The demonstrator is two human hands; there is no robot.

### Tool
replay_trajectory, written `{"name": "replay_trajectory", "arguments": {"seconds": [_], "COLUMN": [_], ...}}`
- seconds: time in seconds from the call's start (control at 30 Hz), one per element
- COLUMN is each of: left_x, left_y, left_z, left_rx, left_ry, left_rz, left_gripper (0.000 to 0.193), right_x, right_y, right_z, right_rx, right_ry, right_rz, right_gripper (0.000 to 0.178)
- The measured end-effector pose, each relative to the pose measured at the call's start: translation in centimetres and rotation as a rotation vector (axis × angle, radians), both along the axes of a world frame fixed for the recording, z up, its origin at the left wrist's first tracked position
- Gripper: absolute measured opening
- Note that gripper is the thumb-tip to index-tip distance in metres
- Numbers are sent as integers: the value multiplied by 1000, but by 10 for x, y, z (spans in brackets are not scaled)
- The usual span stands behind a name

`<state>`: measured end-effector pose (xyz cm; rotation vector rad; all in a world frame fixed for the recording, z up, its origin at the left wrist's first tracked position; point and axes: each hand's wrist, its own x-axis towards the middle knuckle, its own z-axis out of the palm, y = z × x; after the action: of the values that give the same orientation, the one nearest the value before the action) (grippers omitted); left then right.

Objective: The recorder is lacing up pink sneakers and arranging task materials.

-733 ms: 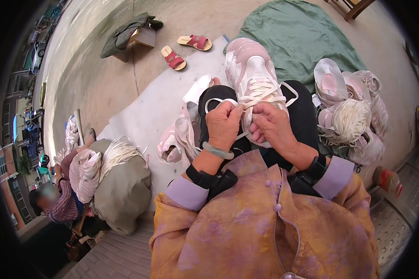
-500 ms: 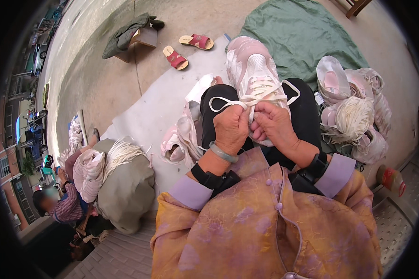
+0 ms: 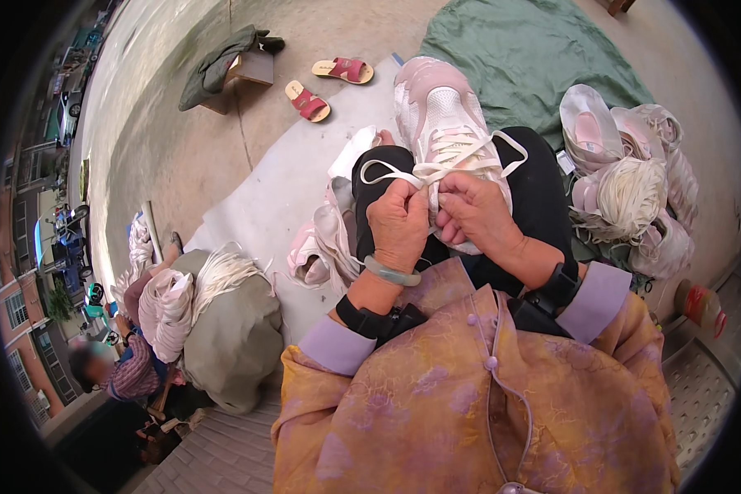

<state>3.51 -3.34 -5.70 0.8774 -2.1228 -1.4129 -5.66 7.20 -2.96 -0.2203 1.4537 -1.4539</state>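
Observation:
A pink and white sneaker (image 3: 446, 107) lies across my lap, its toe pointing away from me. Cream shoelaces (image 3: 449, 165) cross over its tongue, with a loop out to the left and another to the right. My left hand (image 3: 398, 218) pinches the lace at the shoe's near end. Close beside it, my right hand (image 3: 476, 210) is closed with thumb and fingers on the lace too. The fingertips of both hands nearly meet; the exact lace ends between them are partly hidden.
More pink and white shoes (image 3: 591, 136) are heaped at the right with a bundle of laces (image 3: 631, 198). Another shoe (image 3: 321, 247) lies left of my knee. Red slippers (image 3: 309, 102) sit ahead, near a green cloth (image 3: 535, 66). At far left, a person (image 3: 132, 370) sits by a covered mound (image 3: 230, 337).
Both hands have shifted slightly left with the lace still pinched. The shoe and the lace loops sit a little left and higher in the view.

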Motion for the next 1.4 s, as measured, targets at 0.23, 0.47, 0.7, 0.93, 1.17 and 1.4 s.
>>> {"name": "replay_trajectory", "arguments": {"seconds": [0.23, 0.47, 0.7, 0.93, 1.17, 1.4], "left_x": [-10, -1, 5, -1, -27, -45], "left_y": [4, -6, -15, 22, 50, 57], "left_z": [29, 35, 40, 57, 28, 21], "left_rx": [743, 1006, 807, 103, 86, 484], "left_ry": [81, 284, 146, 205, -84, -132], "left_rz": [147, 181, 188, -74, -243, -165], "left_gripper": [6, 12, 12, 13, 17, 18], "right_x": [-4, -38, -63, -66, -57, -53], "right_y": [14, 95, 146, 109, 65, 54], "right_z": [8, 24, 7, 2, -2, -20], "right_rx": [36, 96, 174, 51, 79, -58], "right_ry": [113, 364, 213, 1049, 21, -101], "right_rz": [58, 181, 144, 44, -105, -223], "right_gripper": [10, 14, 6, 11, 23, 16]}}
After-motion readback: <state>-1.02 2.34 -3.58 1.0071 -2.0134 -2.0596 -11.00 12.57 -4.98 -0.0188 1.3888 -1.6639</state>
